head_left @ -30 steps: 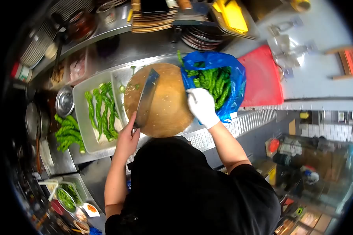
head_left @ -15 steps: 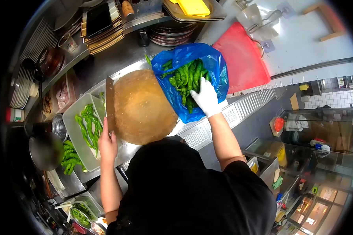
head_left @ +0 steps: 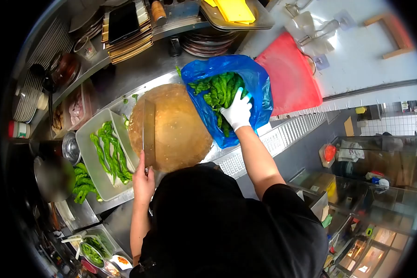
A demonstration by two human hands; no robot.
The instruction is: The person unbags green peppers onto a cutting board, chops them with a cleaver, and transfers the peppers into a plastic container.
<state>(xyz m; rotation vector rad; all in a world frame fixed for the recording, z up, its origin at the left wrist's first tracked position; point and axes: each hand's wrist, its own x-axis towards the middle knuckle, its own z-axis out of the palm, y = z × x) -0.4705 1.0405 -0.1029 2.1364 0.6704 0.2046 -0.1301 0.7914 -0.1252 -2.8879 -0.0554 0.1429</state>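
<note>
My bare left hand (head_left: 144, 181) is wrapped round the handle of a cleaver (head_left: 148, 132), whose broad blade lies over the left part of a round wooden chopping block (head_left: 183, 127). Inside a blue plastic bag (head_left: 262, 92) to the right of the block is a heap of green peppers (head_left: 222, 89). My right hand (head_left: 238, 110), in a white glove, reaches into the bag with its fingers spread over the peppers; the fingertips partly blend with the bag. Left of the block, a translucent tub (head_left: 91, 160) holds several long green peppers (head_left: 107, 147).
More green peppers (head_left: 83, 184) lie left of the tub. A red board (head_left: 289, 76) is right of the bag. Stacked trays (head_left: 129, 44) and dark plates (head_left: 208, 44) stand behind the block. A metal bowl (head_left: 71, 148) sits beside the tub.
My right hand has moved from the bag's near edge onto the peppers inside. The cleaver swung off to the block's left edge, then came back over its left part. The view has shifted.
</note>
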